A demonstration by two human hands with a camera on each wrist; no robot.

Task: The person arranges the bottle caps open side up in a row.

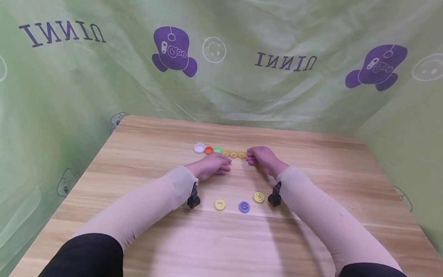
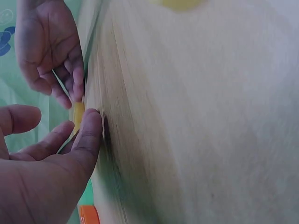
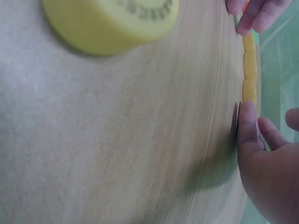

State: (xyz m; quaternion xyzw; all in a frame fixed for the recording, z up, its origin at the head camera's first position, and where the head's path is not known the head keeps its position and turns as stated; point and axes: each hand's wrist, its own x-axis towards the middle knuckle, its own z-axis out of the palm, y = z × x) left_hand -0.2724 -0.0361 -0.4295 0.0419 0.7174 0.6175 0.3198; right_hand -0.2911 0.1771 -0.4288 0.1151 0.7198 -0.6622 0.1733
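Observation:
A row of bottle caps lies across the back half of the table: a white cap [image 1: 199,148], an orange cap [image 1: 209,150], a green cap [image 1: 217,149] and three amber caps [image 1: 233,154]. My left hand [image 1: 212,166] hovers just in front of the green and nearest amber caps, fingers loosely bent with nothing between them. At the row's right end, fingertips of my right hand [image 1: 263,158] are right at the last amber cap [image 3: 249,90], the fingers fairly straight. In the left wrist view the left fingers partly hide the amber caps [image 2: 79,112].
Closer to me lie a pale yellow cap [image 1: 219,204], a blue cap [image 1: 244,207] and a yellow cap [image 1: 258,197], apart from the row. The wooden table [image 1: 155,142] ends at a green printed curtain [image 1: 242,96] behind and at both sides.

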